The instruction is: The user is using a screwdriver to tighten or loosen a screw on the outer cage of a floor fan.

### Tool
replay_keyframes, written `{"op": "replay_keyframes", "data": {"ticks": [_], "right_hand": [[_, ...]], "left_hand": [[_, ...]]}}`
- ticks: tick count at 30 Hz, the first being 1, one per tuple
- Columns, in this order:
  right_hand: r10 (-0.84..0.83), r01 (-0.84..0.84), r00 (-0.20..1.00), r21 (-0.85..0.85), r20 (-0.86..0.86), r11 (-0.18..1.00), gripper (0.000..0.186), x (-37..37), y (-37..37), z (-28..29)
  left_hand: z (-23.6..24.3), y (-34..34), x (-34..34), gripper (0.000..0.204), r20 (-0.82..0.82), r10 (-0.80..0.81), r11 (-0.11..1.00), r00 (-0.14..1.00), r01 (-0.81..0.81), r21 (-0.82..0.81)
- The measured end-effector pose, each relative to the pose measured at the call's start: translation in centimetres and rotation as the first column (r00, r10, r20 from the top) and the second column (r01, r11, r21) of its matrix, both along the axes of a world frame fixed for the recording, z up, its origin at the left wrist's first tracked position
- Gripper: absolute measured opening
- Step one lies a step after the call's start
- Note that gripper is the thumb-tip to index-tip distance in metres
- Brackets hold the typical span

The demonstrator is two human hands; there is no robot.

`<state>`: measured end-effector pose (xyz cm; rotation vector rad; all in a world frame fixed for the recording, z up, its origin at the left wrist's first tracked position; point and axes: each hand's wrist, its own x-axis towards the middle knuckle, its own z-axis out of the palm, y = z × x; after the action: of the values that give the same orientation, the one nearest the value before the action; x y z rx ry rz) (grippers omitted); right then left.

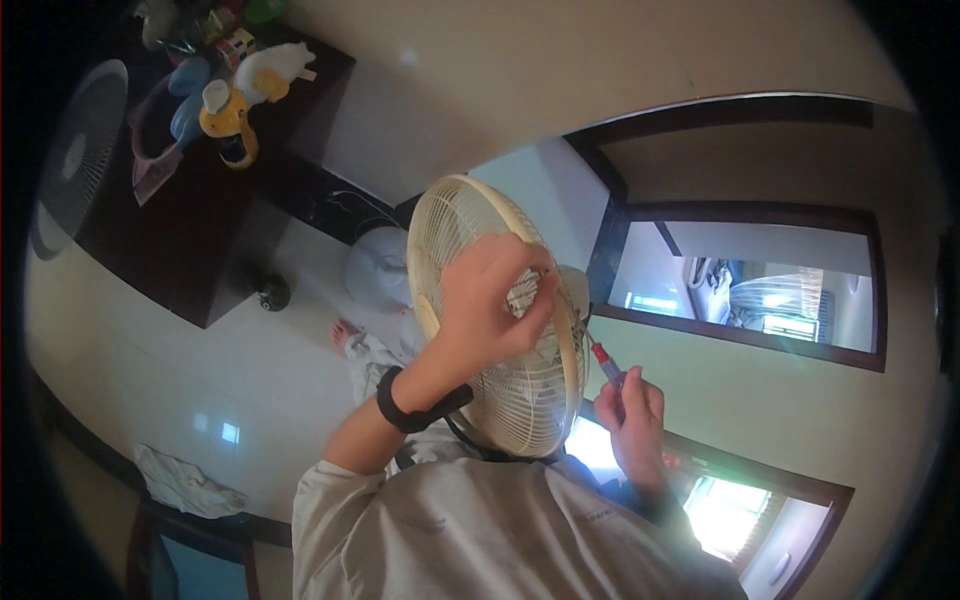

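A cream-coloured electric fan with a round wire guard stands in front of me, tilted in the picture. My left hand, a dark band on its wrist, is curled at the guard's upper right part, gripping it near the rim; its fingertips are partly hidden. My right hand holds a screwdriver with a red and purple translucent handle, its shaft pointing up-left at the fan's right rim. What the tip touches is too small to tell.
A dark table on the left bears toys, bottles and a grey fan guard. A dark round object is beside it. My bare foot shows below the fan. A white cloth lies lower left. Doorways open on the right.
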<state>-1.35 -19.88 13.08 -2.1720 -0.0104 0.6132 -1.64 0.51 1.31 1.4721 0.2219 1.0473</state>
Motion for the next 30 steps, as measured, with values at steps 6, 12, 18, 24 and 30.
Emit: {"op": "replay_keyframes", "data": {"ticks": [6, 12, 18, 24, 30], "right_hand": [[0.016, 0.049, 0.95, 0.198, -0.311, 0.979, 0.052, 1.1, -2.1, 0.1], [0.156, -0.126, 0.938, 0.116, -0.308, 0.985, 0.049, 1.8, -2.4, 0.7], [0.098, -0.076, 0.99, 0.202, -0.101, 0.976, 0.026, 1.2, -2.8, 0.7], [0.255, -0.303, 0.938, 0.201, 0.234, 0.932, 0.032, 0.6, -3.6, -0.1], [0.431, -0.418, 0.757, -0.144, 0.491, 0.897, 0.024, 0.0, -3.2, -0.7]], "left_hand": [[0.6, -0.7, 0.3, 0.027, -0.008, -0.038, 0.998, 0.999, 0.038, 0.058], [0.7, -1.2, 1.5, 0.029, 0.009, -0.023, 0.989, 1.0, 0.021, 0.144], [0.4, -2.0, 1.4, 0.029, -0.018, -0.015, 0.983, 1.0, 0.018, 0.18], [0.5, -2.0, 1.4, 0.028, 0.0, 0.01, 0.984, 1.0, -0.01, 0.179], [0.7, -1.5, 1.1, 0.026, -0.003, 0.0, 0.988, 1.0, 0.0, 0.155]]}}
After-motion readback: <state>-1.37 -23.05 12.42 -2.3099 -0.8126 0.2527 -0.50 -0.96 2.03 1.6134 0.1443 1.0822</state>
